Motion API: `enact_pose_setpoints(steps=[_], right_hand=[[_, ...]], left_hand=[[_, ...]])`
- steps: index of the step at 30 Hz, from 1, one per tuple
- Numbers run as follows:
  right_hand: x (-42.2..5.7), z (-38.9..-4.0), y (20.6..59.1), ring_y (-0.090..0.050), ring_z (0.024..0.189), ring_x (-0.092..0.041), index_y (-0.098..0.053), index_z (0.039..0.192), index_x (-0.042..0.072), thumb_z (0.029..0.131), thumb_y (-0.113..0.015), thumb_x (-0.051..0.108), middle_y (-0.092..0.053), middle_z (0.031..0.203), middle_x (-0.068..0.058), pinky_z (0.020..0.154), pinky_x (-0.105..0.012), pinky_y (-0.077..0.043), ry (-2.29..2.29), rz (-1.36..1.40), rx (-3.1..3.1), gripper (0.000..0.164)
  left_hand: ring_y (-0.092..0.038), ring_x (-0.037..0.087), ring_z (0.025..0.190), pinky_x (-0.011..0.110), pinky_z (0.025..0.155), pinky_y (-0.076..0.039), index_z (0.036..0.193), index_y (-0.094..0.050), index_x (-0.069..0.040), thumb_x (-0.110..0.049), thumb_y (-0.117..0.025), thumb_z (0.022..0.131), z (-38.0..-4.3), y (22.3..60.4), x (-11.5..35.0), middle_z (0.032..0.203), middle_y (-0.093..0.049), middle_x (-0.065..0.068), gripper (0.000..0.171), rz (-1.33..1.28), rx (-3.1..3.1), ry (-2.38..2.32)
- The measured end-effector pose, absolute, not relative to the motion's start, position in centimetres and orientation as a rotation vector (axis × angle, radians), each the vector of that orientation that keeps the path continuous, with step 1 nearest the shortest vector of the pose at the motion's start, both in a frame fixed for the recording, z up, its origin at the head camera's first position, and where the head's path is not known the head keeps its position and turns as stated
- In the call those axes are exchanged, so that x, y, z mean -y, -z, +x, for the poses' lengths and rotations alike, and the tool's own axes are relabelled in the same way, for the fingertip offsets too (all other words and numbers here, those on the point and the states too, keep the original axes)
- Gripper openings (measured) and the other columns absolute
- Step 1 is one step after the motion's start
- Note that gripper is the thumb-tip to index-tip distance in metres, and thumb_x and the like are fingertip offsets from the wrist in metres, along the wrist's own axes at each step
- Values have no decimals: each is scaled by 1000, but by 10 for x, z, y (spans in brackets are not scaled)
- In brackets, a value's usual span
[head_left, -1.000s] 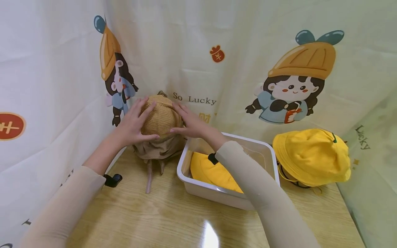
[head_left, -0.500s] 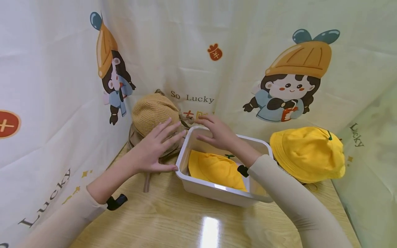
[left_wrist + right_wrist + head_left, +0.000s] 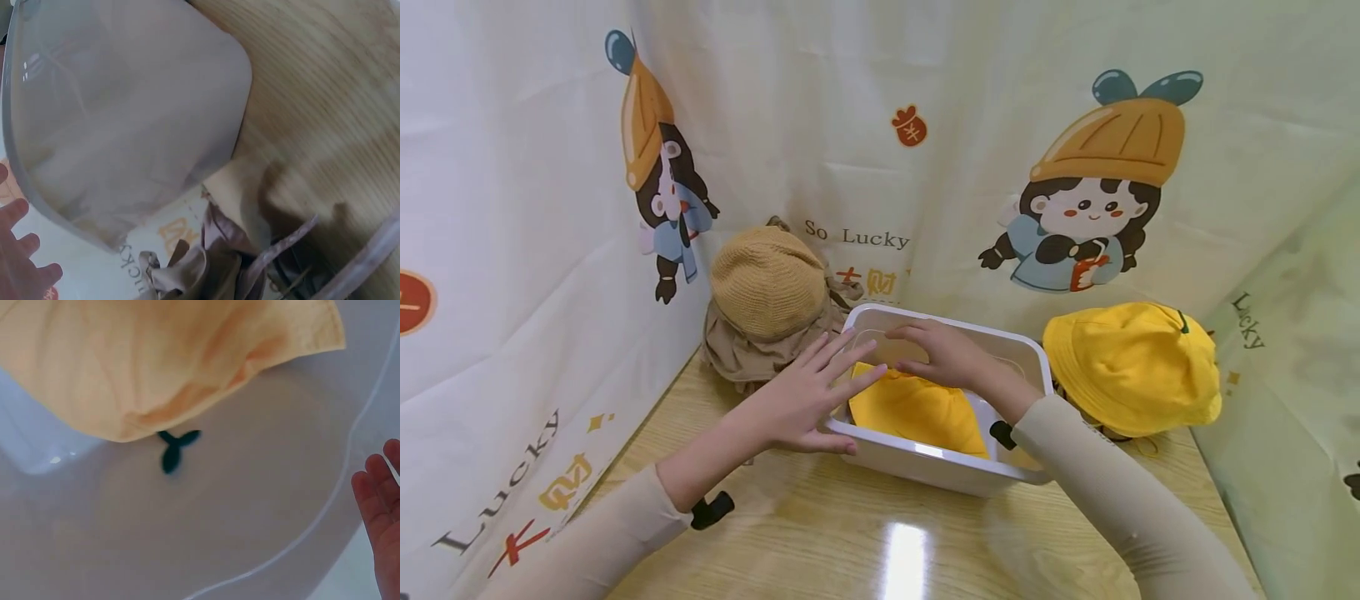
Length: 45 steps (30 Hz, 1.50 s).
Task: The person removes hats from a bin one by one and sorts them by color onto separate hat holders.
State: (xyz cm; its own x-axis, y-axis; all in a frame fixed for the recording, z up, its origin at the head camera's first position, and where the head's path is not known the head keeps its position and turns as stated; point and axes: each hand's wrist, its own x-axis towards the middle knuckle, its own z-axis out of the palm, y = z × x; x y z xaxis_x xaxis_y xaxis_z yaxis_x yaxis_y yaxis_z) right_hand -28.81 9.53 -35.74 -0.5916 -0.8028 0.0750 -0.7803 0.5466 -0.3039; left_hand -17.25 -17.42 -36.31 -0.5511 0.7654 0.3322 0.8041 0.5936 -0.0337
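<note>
A yellow hat (image 3: 917, 412) lies folded in the white plastic bin (image 3: 925, 450). In the right wrist view, a green sprout (image 3: 174, 450) sticks out from the edge of that hat. My left hand (image 3: 808, 400) hovers at the bin's left rim, fingers spread and holding nothing; whether it touches the rim I cannot tell. Over the back part of the bin, above the hat, is my right hand (image 3: 951, 358), fingers loosely bent with nothing in them. Left of the bin, a tan knitted hat (image 3: 767, 283) sits on top of brown cloth (image 3: 737, 354) with hanging straps.
Another yellow hat (image 3: 1131, 367) with a green sprout stands to the right of the bin, raised on something mostly hidden. A printed curtain (image 3: 820, 108) surrounds the back and sides of the wooden table (image 3: 820, 533).
Both hands have left the tan knitted hat and moved right to the bin. The knitted hat stays on the brown cloth. The head view has shifted slightly.
</note>
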Motion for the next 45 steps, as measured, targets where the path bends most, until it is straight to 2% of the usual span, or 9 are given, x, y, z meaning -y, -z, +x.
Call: enact_pose_setpoints(steps=[2, 7, 9, 13, 17, 23, 30, 39, 45], right_hand=[[-97, -288, 362, -54, 129, -24, -58, 140, 14, 95, -69, 35, -58, 141, -2, 109, -45, -43, 449, -1369, -2690, 51], [-102, -288, 370, -51, 134, -26, -56, 143, 18, 94, -70, 34, -55, 146, -2, 111, -48, -41, 405, -1292, -2654, 53], [-104, -288, 372, -49, 136, -27, -55, 144, 19, 94, -70, 34, -53, 148, -2, 111, -50, -40, 384, -1263, -2632, 55], [-106, -290, 374, -46, 138, -28, -53, 146, 19, 94, -69, 39, -49, 151, -3, 113, -49, -38, 303, -1238, -2597, 57], [-107, -293, 378, -51, 133, -26, -54, 145, 20, 93, -70, 39, -53, 147, -4, 111, -47, -40, 224, -1205, -2574, 57], [-109, -297, 382, -55, 127, -28, -55, 143, 16, 93, -72, 31, -57, 143, -7, 109, -48, -43, 183, -1164, -2537, 55], [-112, -296, 382, -59, 119, -30, -58, 140, 13, 91, -74, 25, -62, 135, -9, 105, -48, -46, 71, -1205, -2537, 53], [-117, -299, 390, -61, 109, -29, -60, 138, 10, 90, -73, 21, -67, 126, -11, 103, -46, -47, -99, -1139, -2482, 51], [-120, -299, 394, -61, 93, -27, -63, 132, 7, 91, -70, 15, -69, 115, -14, 95, -44, -52, -88, -1087, -2478, 43]], left_hand=[[-9, 39, 153, 61, 120, -12, 160, -25, -22, -75, -55, 85, -171, 366, 171, 168, -12, 10, 97, -1284, 2526, 198], [-8, 42, 152, 65, 118, -15, 161, -20, -24, -81, -36, 89, -169, 372, 165, 169, -5, 7, 93, -1295, 2572, 224], [-8, 42, 152, 66, 117, -17, 161, -19, -24, -82, -29, 90, -168, 375, 163, 169, -5, 6, 93, -1293, 2585, 219], [-9, 41, 152, 67, 115, -19, 161, -20, -24, -83, -23, 90, -167, 378, 162, 169, -6, 6, 92, -1280, 2600, 226], [-8, 38, 153, 67, 115, -19, 161, -22, -24, -82, -18, 90, -166, 379, 161, 168, -7, 6, 92, -1267, 2617, 238], [-4, 35, 154, 67, 117, -15, 161, -18, -27, -82, -14, 90, -165, 383, 159, 168, -7, 7, 90, -1236, 2634, 200], [-10, 38, 153, 68, 115, -18, 159, -27, -23, -79, -16, 93, -166, 387, 157, 167, -13, 10, 87, -1225, 2583, 214], [-10, 37, 153, 67, 116, -18, 160, -25, -25, -80, -16, 92, -168, 387, 154, 168, -10, 9, 88, -1211, 2590, 204], [-9, 36, 153, 67, 116, -17, 160, -22, -27, -81, -17, 91, -166, 387, 151, 168, -10, 7, 88, -1216, 2602, 216]])
